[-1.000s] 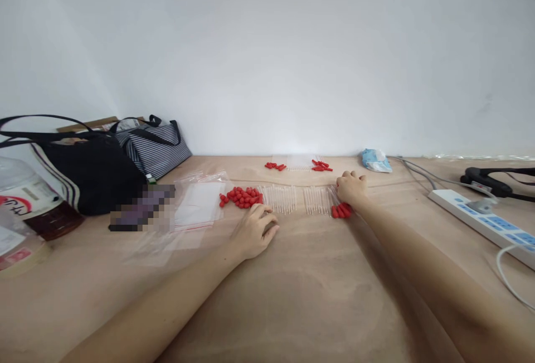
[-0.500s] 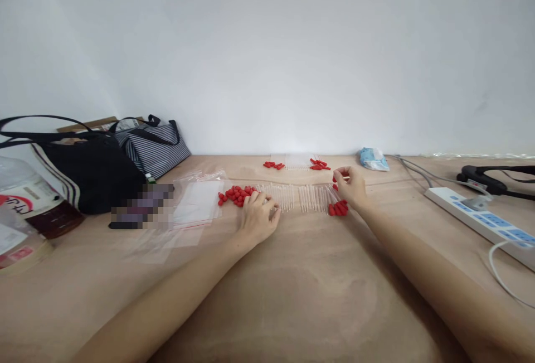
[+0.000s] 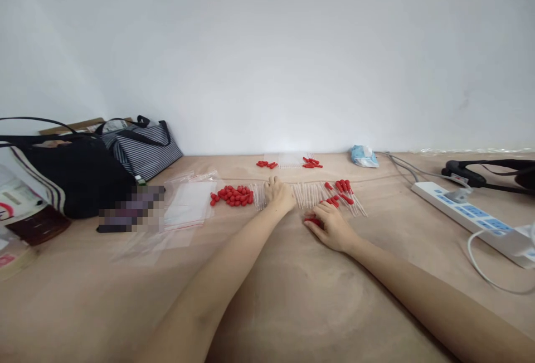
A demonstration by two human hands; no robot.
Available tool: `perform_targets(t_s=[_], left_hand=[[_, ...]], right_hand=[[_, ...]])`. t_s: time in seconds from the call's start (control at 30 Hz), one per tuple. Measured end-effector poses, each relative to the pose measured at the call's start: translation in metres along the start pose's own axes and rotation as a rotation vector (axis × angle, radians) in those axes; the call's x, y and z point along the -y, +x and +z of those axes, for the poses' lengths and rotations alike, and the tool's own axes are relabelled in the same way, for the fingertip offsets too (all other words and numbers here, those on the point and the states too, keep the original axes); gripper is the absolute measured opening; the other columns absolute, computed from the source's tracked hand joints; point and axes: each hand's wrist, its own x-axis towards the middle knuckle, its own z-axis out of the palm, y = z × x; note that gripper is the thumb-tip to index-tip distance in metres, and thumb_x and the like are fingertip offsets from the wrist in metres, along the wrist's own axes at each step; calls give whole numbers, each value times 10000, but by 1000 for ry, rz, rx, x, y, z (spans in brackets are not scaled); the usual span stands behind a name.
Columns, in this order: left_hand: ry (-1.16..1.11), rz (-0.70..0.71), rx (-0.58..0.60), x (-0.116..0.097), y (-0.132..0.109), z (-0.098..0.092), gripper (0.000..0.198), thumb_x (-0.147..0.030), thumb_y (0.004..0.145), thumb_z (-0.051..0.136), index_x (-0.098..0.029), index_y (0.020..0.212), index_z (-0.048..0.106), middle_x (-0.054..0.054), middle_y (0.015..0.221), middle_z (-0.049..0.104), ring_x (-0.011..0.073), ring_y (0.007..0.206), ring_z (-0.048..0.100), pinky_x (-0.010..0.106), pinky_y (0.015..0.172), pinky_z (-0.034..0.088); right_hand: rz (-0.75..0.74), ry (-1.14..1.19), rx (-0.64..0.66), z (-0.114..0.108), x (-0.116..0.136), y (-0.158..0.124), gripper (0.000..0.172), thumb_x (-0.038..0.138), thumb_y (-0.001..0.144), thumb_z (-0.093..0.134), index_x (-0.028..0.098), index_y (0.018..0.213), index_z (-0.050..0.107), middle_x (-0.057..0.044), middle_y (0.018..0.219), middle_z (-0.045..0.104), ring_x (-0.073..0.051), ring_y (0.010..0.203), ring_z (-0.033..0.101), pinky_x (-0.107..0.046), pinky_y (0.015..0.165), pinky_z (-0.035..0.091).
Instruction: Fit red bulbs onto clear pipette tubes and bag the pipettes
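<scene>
Several droppers, thin clear tubes with red rubber bulbs, lie in a row across the table. A heap of red bulbs point(image 3: 232, 195) forms the row's left end. My left hand point(image 3: 281, 194) reaches over the clear tubes point(image 3: 307, 195), its fingers curled down; whatever is in them is hidden. Lower right, my right hand point(image 3: 334, 228) is curled low over the table, with a dropper's red bulb point(image 3: 313, 221) showing under thumb and fingers. Beyond it, several droppers point(image 3: 345, 189) lie slanted with their bulbs away from me, and more red bulbs touch the fingers.
At the back lies a bagged set of droppers point(image 3: 311, 162). Clear zip bags point(image 3: 188, 204), a phone point(image 3: 134, 207), a striped bag point(image 3: 148, 148), a black bag point(image 3: 83, 176) and a bottle point(image 3: 37, 212) stand left. Tissues point(image 3: 363, 155) and a power strip point(image 3: 476, 221) are right.
My left hand has moved right and forward, from beside the red heap onto the tubes. The right hand has come down and left, toward me. The right-hand droppers now lie fanned out.
</scene>
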Motion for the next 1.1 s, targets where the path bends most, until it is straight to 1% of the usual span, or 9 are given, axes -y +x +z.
perform_targets(t_s=[0.17,0.3,0.43,0.53,0.6,0.67,0.73,0.87,1.1], left_hand=[[12,-29,27,-11,1,-2,330,-307,776,452,-59,828,663,193,978,526,309,984,404,414,832,293],[-7,-23,23,-12,-4,-14,289,-278,799,438,-74,863,632,177,1025,512,306,1018,396,391,815,315],[-53,81,-8,16,-26,-32,224,-284,848,402,-149,923,564,91,975,566,238,954,462,362,814,318],[-225,410,-62,51,-51,-37,170,-225,876,369,-167,861,529,15,789,618,160,729,532,358,834,299],[-293,522,-122,72,-68,-36,165,-217,879,376,-171,863,533,4,771,635,142,676,539,362,854,282],[-337,592,-165,87,-81,-32,186,-208,882,373,-183,972,534,16,809,651,142,707,554,354,844,283],[-358,618,-168,93,-88,-29,217,-179,883,361,-195,1006,540,20,828,657,138,742,565,348,841,281],[-365,591,-148,93,-90,-25,226,-147,876,361,-196,948,570,17,848,660,130,763,568,342,838,282],[-358,612,-152,93,-88,-24,222,-166,877,368,-192,942,579,20,832,654,132,749,559,342,819,297]], right_hand=[[47,-97,20,1,-1,2,113,235,751,503,186,817,580,-50,764,569,-181,759,487,-313,693,365],[78,-114,13,3,-2,2,110,224,751,486,179,757,587,-52,734,544,-173,734,483,-297,673,368],[45,-120,-49,3,-2,1,105,210,772,462,171,744,556,-63,742,539,-181,732,472,-313,678,373],[38,-32,-93,2,3,3,96,185,784,445,175,806,538,-68,788,554,-182,742,482,-321,677,389],[34,102,-86,2,9,7,115,162,792,430,180,847,529,-64,815,561,-173,751,500,-310,671,408],[28,238,-65,5,15,12,129,154,800,424,181,870,529,-56,812,562,-160,745,518,-295,663,426],[20,326,-54,9,21,17,145,161,805,432,179,902,539,-54,816,563,-155,751,529,-292,671,438],[-10,398,-9,16,27,22,200,167,819,436,191,962,574,-63,868,568,-156,818,535,-310,747,437],[-31,442,38,13,32,20,182,183,820,456,191,933,599,-56,856,578,-144,808,529,-290,747,431]])
